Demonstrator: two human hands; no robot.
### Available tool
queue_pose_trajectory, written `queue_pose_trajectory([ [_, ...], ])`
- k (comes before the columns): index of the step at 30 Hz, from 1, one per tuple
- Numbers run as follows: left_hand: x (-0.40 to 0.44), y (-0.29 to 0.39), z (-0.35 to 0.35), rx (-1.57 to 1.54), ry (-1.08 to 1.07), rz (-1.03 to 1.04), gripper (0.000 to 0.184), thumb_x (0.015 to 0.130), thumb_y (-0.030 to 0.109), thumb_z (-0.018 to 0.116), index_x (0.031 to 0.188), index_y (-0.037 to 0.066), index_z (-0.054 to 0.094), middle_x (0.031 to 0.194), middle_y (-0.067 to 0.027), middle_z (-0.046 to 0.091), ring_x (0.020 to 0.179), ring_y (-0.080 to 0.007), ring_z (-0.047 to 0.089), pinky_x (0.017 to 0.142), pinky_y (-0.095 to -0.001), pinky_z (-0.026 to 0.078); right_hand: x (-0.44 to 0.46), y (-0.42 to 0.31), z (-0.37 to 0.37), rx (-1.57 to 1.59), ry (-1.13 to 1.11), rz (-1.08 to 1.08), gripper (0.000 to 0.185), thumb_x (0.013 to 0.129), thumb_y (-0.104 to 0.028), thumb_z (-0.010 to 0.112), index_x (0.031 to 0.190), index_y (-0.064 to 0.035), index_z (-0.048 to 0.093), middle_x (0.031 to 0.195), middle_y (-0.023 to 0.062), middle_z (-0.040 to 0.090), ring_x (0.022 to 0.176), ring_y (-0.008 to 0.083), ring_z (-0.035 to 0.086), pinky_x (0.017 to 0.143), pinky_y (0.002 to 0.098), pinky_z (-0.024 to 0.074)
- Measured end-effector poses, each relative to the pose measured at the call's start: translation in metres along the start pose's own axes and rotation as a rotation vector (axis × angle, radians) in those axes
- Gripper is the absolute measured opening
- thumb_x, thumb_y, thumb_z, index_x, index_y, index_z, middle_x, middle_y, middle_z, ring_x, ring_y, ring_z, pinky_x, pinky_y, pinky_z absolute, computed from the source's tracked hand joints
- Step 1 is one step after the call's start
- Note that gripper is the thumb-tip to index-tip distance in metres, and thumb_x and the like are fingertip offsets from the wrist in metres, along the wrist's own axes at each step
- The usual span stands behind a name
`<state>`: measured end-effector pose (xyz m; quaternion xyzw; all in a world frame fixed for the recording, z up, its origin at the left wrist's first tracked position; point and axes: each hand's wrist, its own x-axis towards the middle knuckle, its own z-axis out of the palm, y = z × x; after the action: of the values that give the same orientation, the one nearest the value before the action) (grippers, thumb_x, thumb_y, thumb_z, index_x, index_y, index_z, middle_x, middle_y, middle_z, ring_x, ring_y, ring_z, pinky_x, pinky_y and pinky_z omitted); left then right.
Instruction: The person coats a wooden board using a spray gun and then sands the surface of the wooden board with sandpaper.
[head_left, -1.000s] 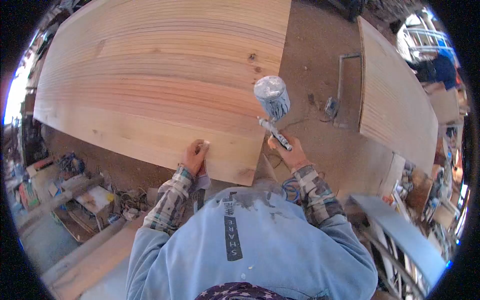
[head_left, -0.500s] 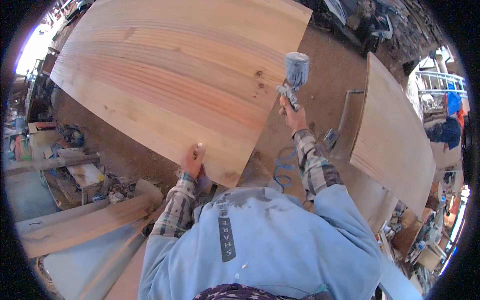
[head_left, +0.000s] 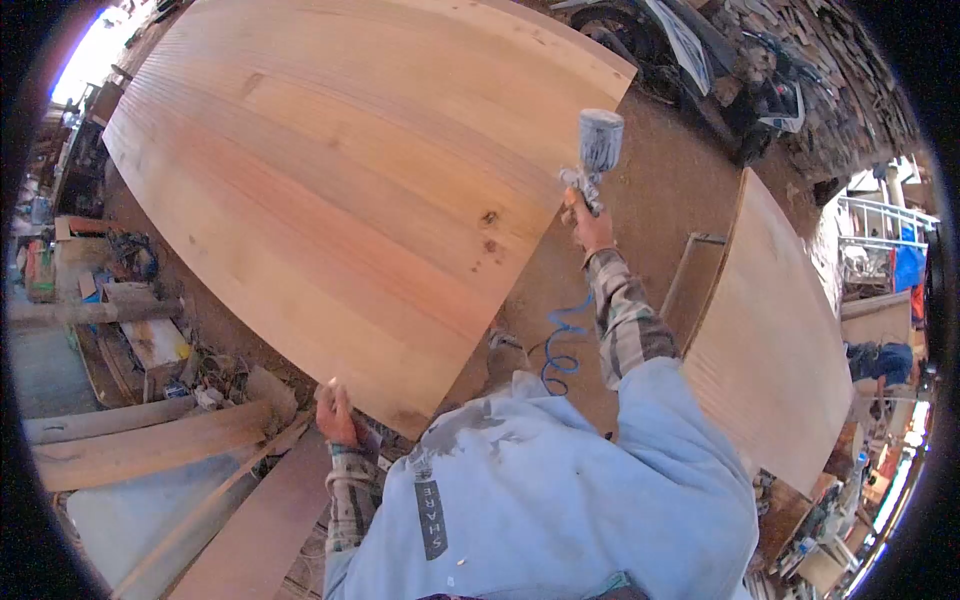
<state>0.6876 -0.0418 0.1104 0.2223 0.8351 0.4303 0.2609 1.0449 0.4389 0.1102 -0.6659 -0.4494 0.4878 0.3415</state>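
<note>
My right hand (head_left: 592, 225) is closed around the grip of a spray gun (head_left: 582, 186), its stained paint cup upright on top. The gun is just past the right edge of a large wooden panel (head_left: 330, 190), with knots and pinkish and yellow boards. At the panel's near left edge, my left hand (head_left: 340, 418) is closed, fingertips over the rim; its underside is hidden. A coiled blue hose (head_left: 562, 365) hangs below my right forearm.
Another wooden panel (head_left: 775, 340) leans on the right, beside a metal frame (head_left: 690, 270). A motorcycle (head_left: 700, 70) stands at the back right. Planks (head_left: 160, 445) and clutter lie on the left. Another person's dark-clothed legs (head_left: 878, 362) show at the far right.
The view has turned, so the large panel appears rotated, its near corner lower and further left. My left hand appears lower and left along its edge. My right hand still holds the spray gun.
</note>
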Motion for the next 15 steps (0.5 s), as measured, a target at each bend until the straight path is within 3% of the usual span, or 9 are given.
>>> queue_pose_trajectory([
  [2, -0.029, 0.005, -0.005, -0.014, 0.112, -0.026, 0.035, 0.094, 0.023, 0.063, 0.121, 0.000, 0.060, 0.100, -0.0099, 0.068, 0.089, -0.0185, 0.064, 0.079, -0.0328, 0.051, 0.052, 0.006, -0.012, 0.160, 0.040, 0.077, 0.040, 0.081, -0.050, 0.074, 0.081, -0.0112, 0.064, 0.060, -0.0002, 0.060, 0.040, 0.0062, 0.042, 0.037, 0.0261, 0.0311],
  [5, -0.070, -0.031, -0.017, -0.110, 0.185, -0.246, 0.031, 0.095, 0.025, 0.062, 0.114, 0.001, 0.063, 0.090, -0.0060, 0.066, 0.079, -0.0161, 0.059, 0.070, -0.0322, 0.049, 0.104, -0.018, -0.018, 0.004, 0.051, 0.002, 0.043, 0.079, -0.053, 0.074, 0.079, -0.0113, 0.063, 0.059, -0.0001, 0.060, 0.038, 0.0076, 0.042, 0.035, 0.0275, 0.0303],
  [7, -0.103, -0.033, -0.015, 0.207, 0.360, -0.215, 0.028, 0.095, 0.027, 0.061, 0.105, 0.001, 0.066, 0.081, -0.0043, 0.062, 0.073, -0.0142, 0.055, 0.064, -0.0322, 0.046, 0.117, -0.056, -0.020, 0.150, 0.030, -0.083, 0.044, 0.078, -0.054, 0.075, 0.078, -0.0114, 0.063, 0.058, 0.0000, 0.059, 0.037, 0.0085, 0.042, 0.035, 0.0277, 0.0296],
  [8, -0.120, -0.035, -0.013, 0.213, 0.371, -0.219, 0.028, 0.095, 0.027, 0.061, 0.105, 0.001, 0.066, 0.081, -0.0043, 0.062, 0.073, -0.0142, 0.055, 0.064, -0.0322, 0.046, 0.128, -0.071, -0.018, 0.304, 0.026, -0.179, 0.045, 0.077, -0.055, 0.075, 0.076, -0.0116, 0.062, 0.057, 0.0001, 0.059, 0.036, 0.0095, 0.041, 0.035, 0.0279, 0.0288],
  [10, -0.149, -0.050, -0.006, 0.207, 0.460, -0.270, 0.032, 0.094, 0.031, 0.062, 0.098, 0.000, 0.068, 0.080, -0.0086, 0.065, 0.074, -0.0171, 0.058, 0.066, -0.0340, 0.047, 0.171, -0.074, -0.019, 0.249, 0.102, -0.133, 0.047, 0.076, -0.057, 0.076, 0.075, -0.0118, 0.062, 0.058, 0.0000, 0.060, 0.037, 0.0102, 0.042, 0.035, 0.0282, 0.0292],
  [11, -0.158, -0.061, -0.011, 0.206, 0.474, -0.267, 0.032, 0.094, 0.031, 0.062, 0.098, 0.000, 0.068, 0.080, -0.0086, 0.065, 0.074, -0.0171, 0.058, 0.066, -0.0340, 0.047, 0.179, -0.071, -0.015, 0.189, 0.189, -0.088, 0.048, 0.074, -0.058, 0.076, 0.074, -0.0120, 0.062, 0.059, -0.0001, 0.060, 0.037, 0.0109, 0.043, 0.035, 0.0284, 0.0296],
  [13, -0.174, -0.075, -0.016, 0.362, 0.348, -0.497, 0.035, 0.092, 0.035, 0.064, 0.096, 0.000, 0.068, 0.082, -0.0135, 0.067, 0.075, -0.0198, 0.062, 0.066, -0.0355, 0.047, 0.185, -0.087, -0.015, 0.152, 0.131, 0.018, 0.049, 0.074, -0.059, 0.075, 0.075, -0.0124, 0.062, 0.061, 0.0003, 0.061, 0.037, 0.0107, 0.043, 0.036, 0.0285, 0.0298],
  [14, -0.179, -0.105, -0.020, 0.520, 0.319, -0.518, 0.037, 0.090, 0.038, 0.065, 0.096, 0.001, 0.068, 0.085, -0.0167, 0.068, 0.076, -0.0228, 0.064, 0.067, -0.0367, 0.048, 0.186, -0.090, -0.013, 0.124, 0.030, 0.028, 0.049, 0.074, -0.060, 0.075, 0.075, -0.0130, 0.062, 0.061, 0.0001, 0.061, 0.038, 0.0103, 0.042, 0.037, 0.0287, 0.0299],
  [15, -0.178, -0.088, -0.017, 0.526, 0.325, -0.522, 0.037, 0.090, 0.038, 0.065, 0.096, 0.001, 0.068, 0.085, -0.0167, 0.068, 0.076, -0.0228, 0.064, 0.067, -0.0367, 0.048, 0.180, -0.100, -0.011, 0.092, -0.070, 0.041, 0.049, 0.074, -0.061, 0.075, 0.074, -0.0136, 0.062, 0.062, -0.0002, 0.061, 0.039, 0.0099, 0.042, 0.037, 0.0289, 0.0300],
])
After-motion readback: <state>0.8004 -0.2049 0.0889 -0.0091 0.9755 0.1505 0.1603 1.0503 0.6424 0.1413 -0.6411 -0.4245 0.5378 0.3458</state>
